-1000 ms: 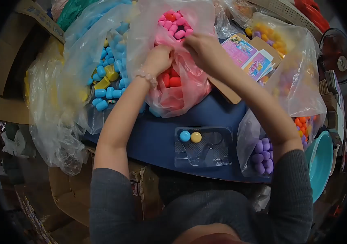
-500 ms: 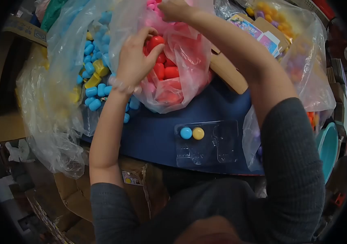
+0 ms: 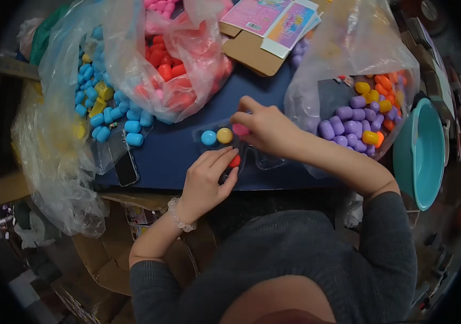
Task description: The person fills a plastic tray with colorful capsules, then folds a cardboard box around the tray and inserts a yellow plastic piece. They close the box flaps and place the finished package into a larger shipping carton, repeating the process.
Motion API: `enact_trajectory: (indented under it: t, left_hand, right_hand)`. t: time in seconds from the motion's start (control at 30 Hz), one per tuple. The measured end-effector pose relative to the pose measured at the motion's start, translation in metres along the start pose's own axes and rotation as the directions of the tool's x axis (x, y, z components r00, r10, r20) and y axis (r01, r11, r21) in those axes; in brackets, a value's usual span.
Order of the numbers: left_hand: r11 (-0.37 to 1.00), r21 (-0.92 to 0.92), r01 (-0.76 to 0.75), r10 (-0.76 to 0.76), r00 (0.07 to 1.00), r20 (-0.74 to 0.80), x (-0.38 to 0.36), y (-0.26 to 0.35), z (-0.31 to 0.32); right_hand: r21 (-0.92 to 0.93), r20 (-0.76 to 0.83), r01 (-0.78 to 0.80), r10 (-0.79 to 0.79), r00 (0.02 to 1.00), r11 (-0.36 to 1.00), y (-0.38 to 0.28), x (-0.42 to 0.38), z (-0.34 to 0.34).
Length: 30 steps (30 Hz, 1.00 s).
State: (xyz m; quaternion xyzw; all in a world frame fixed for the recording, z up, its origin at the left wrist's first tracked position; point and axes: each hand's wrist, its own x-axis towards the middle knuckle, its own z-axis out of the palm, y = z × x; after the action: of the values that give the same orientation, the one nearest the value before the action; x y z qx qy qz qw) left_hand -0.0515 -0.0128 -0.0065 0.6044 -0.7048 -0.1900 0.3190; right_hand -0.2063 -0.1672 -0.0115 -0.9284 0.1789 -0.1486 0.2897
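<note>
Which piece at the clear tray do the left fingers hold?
The red piece is in the left hand; the pink piece is at the right hand; the blue piece and yellow piece sit side by side.

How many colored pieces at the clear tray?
4: blue piece and yellow piece in the tray, pink piece in the right hand, red piece in the left hand; fingers may hide others.

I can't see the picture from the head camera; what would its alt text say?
Two bare hands place capsules in a clear plastic tray: red in the left, pink in the right. Blue and yellow ones sit beside them; bags of colored capsules surround the tray.
</note>
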Motion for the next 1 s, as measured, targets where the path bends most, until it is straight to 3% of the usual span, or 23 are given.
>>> enact_trajectory:
  t: [0.17, 0.23, 0.3, 0.33, 0.4, 0.47, 0.53, 0.57, 0.63, 0.67, 0.7, 0.73, 0.8, 0.87, 0.93, 1.0]
  left_hand:
    - [1.0, -0.025, 0.004, -0.004, 1.0, 0.028, -0.005, 0.007, 0.011]
    - [0.994, -0.023, 0.108, -0.109, 0.994, -0.005, -0.007, 0.006, 0.013]
    - [0.99, -0.063, 0.125, -0.126, 0.992, -0.014, -0.005, 0.012, 0.01]
    - [0.986, -0.058, 0.157, -0.158, 0.987, -0.019, -0.005, 0.011, 0.006]
    - [0.981, -0.06, 0.186, -0.189, 0.98, -0.054, -0.004, 0.011, 0.0]
    - [0.972, -0.045, 0.231, -0.232, 0.972, -0.033, 0.0, 0.01, -0.009]
    - [0.965, 0.008, 0.262, -0.262, 0.965, -0.034, 0.009, 0.017, -0.014]
    - [0.967, 0.019, 0.253, -0.253, 0.967, -0.027, 0.019, 0.028, -0.015]
    - [0.993, 0.015, 0.115, -0.114, 0.992, -0.045, 0.047, 0.056, -0.014]
    - [0.996, 0.071, 0.051, -0.049, 0.998, -0.034, 0.064, 0.071, -0.01]
    - [0.99, 0.084, -0.114, 0.116, 0.993, -0.015, 0.083, 0.084, 0.002]
    - [0.956, 0.092, -0.277, 0.278, 0.961, 0.008, 0.105, 0.095, 0.017]
    - [0.904, 0.012, -0.428, 0.42, 0.891, 0.174, 0.152, 0.117, 0.059]
    - [0.838, 0.135, -0.529, 0.48, 0.831, 0.279, 0.209, 0.115, 0.113]
    - [0.756, 0.346, -0.556, 0.412, 0.814, 0.409, 0.269, 0.095, 0.159]
    - [0.706, 0.44, -0.554, 0.345, 0.812, 0.47, 0.319, 0.054, 0.201]
  right_hand:
    - [-0.045, -0.064, -0.038, 0.035, 0.997, 0.998, -0.003, -0.011, 0.016]
    - [-0.059, -0.049, -0.085, 0.082, 0.995, 0.995, -0.009, -0.024, -0.004]
    - [-0.043, -0.189, 0.07, -0.077, 0.979, 0.997, 0.0, -0.04, -0.025]
    - [-0.054, -0.37, 0.056, -0.072, 0.926, 0.997, -0.001, -0.051, -0.047]
    - [-0.099, -0.547, -0.196, 0.111, 0.83, 0.976, 0.018, -0.081, -0.094]
    - [-0.162, -0.616, -0.558, 0.358, 0.702, 0.814, 0.058, -0.105, -0.133]
    - [-0.228, -0.523, -0.736, 0.558, 0.644, 0.637, 0.136, -0.125, -0.151]
    - [-0.245, -0.532, -0.759, 0.571, 0.625, 0.603, 0.179, -0.122, -0.154]
    - [-0.247, -0.544, -0.785, 0.589, 0.598, 0.568, 0.216, -0.12, -0.157]
    - [-0.298, -0.484, -0.756, 0.59, 0.646, 0.583, 0.222, -0.115, -0.155]
    - [-0.346, -0.42, -0.721, 0.588, 0.691, 0.6, 0.225, -0.112, -0.154]
    - [-0.333, -0.423, -0.726, 0.592, 0.686, 0.602, 0.226, -0.11, -0.154]
    - [-0.395, -0.256, -0.706, 0.667, 0.699, 0.588, 0.225, -0.106, -0.164]
    - [-0.389, -0.293, -0.735, 0.682, 0.67, 0.555, 0.226, -0.106, -0.178]
    - [-0.38, -0.329, -0.764, 0.695, 0.639, 0.522, 0.223, -0.106, -0.191]
    - [-0.314, -0.443, -0.814, 0.683, 0.581, 0.489, 0.22, -0.109, -0.206]
